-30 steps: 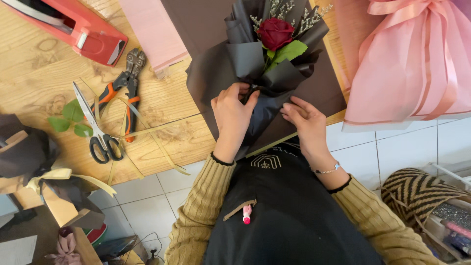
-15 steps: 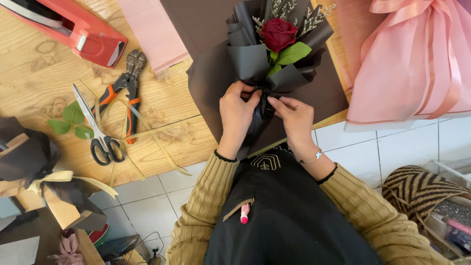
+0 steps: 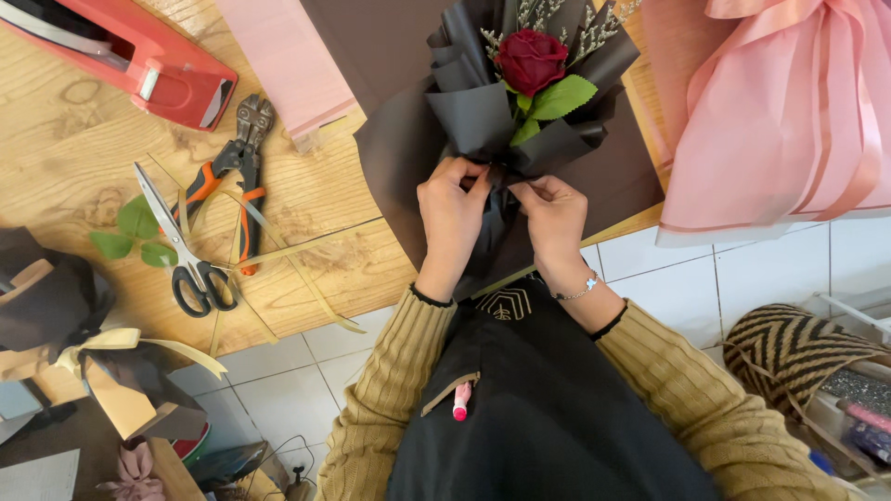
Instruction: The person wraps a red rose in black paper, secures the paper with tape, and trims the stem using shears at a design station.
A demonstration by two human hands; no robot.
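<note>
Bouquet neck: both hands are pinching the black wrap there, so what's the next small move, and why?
Probably keep the left hand pinching the gathered black wrap under the rose and free the right hand for a tie. No ribbon shows around the neck, and loose ribbon strips lie by the scissors.

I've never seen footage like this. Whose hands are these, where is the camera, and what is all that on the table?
No machine here: a person wears a camera on the head, so you look down at their own arms and dark apron. The left hand and right hand pinch the gathered neck of a bouquet, a red rose wrapped in black paper, lying at the edge of a wooden table. To the left lie scissors, orange-handled cutters, a red tape dispenser and loose green leaves. Pink wrapping sits to the right. Below is a tiled floor.
</note>
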